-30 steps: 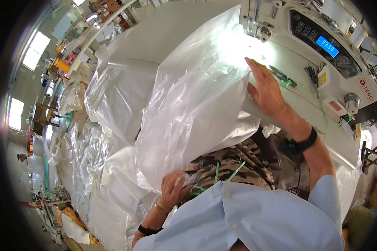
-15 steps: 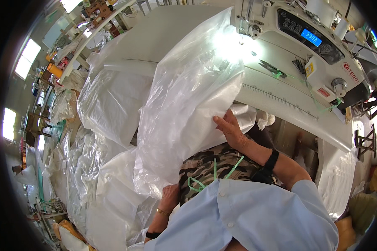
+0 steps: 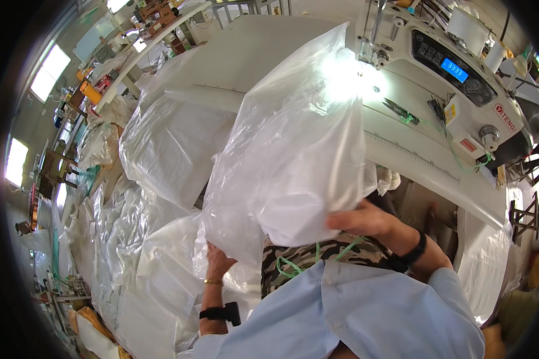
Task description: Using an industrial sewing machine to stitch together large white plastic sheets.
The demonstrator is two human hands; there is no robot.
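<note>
Both hands (image 3: 366, 221) flank the plastic film (image 3: 287, 167).

- plastic sheet (image 3: 287, 155): glossy, see-through, super crinkly
- sewing machine casing (image 3: 485, 113): smooth, looks painted
- tabletop (image 3: 263, 51): smooth, kinda matt
- shirt (image 3: 395, 311): soft matt cloth
- camo fabric (image 3: 272, 275): matt cloth too
- bracelet (image 3: 212, 281): shiny, metal-looking

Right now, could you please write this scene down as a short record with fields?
Left hand: at the plastic sheet's lower left edge; grip unclear
Right hand: blurred, fingers extended at the sheet's lower right
Sewing machine: light on, screen lit blue
Snips: lying on the table
</note>
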